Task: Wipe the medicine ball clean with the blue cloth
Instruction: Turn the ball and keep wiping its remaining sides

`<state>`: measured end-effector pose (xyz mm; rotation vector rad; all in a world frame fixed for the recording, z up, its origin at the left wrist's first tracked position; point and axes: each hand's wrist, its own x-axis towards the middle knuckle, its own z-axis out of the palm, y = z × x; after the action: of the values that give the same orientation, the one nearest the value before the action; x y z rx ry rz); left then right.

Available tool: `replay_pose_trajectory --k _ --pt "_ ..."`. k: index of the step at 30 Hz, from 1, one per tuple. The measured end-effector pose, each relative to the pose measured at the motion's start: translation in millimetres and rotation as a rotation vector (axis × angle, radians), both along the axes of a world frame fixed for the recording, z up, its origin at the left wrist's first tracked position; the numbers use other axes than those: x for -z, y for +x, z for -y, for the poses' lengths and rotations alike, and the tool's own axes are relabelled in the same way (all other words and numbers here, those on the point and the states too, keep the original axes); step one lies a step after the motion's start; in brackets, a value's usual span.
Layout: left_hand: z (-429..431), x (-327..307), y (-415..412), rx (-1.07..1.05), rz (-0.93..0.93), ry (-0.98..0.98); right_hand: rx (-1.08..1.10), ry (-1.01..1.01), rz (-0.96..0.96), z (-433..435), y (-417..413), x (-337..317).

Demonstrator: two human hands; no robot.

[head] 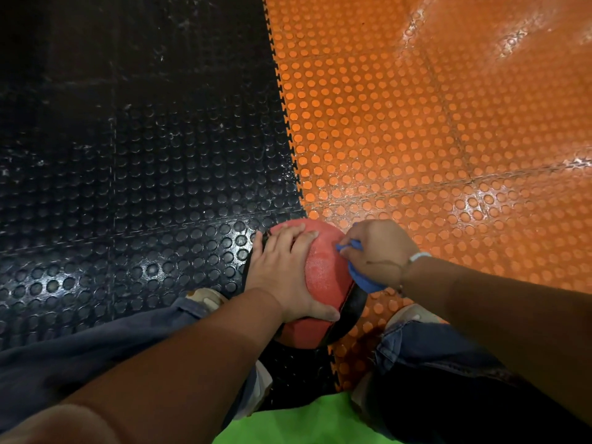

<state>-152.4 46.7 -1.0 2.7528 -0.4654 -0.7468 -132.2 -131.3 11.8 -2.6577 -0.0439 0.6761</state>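
Note:
A red medicine ball [323,277] with black side panels sits on the floor between my knees, at the seam of the black and orange mats. My left hand [285,270] lies spread over the ball's left and top side, thumb wrapped around its near edge. My right hand [376,254] grips a bunched blue cloth [363,282] and presses it against the ball's right side. Only small parts of the cloth show, at the fingertips and under the palm.
Black studded floor mat [144,187] lies on the left and orange studded mat [432,139] on the right, joined by a toothed seam. My legs in blue jeans [432,347] and light shoes [205,298] flank the ball. A green shirt edge [304,424] shows at the bottom.

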Motion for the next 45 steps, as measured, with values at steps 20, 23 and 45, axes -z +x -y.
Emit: replay_pose_trajectory --k 20,23,45 --pt "3 -2 5 0.012 -0.011 -0.005 0.329 0.026 -0.165 6 40 13" --pt "0 -3 4 0.044 -0.02 0.021 0.243 -0.045 -0.128 -4 26 7" --pt "10 -4 5 -0.026 -0.011 0.01 0.135 -0.135 0.015 -7 -12 -4"
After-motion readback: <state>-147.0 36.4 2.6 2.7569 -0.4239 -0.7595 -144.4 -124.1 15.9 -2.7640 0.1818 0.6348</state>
